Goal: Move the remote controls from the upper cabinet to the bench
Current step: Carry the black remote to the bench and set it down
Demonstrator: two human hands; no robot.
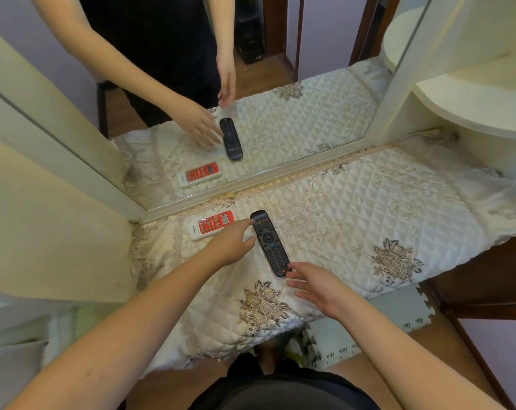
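Placing step: black remote (270, 243) lies on quilted bench cover (369, 202) beside red-faced remote (212, 224). Left hand (231, 242) fingertips touching it, right hand (319, 288) spread. Next: let go, withdraw.

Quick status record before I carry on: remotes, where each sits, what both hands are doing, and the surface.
black remote: flat on the quilted bench cover, buttons up, lying diagonally
red and white remote: flat on the cover, left of the black one, near the mirror
left hand: open, fingertips at the black remote's far end, no grip
right hand: open, fingertips by its near end, no grip
remotes on bench: two
upper cabinet: not in view
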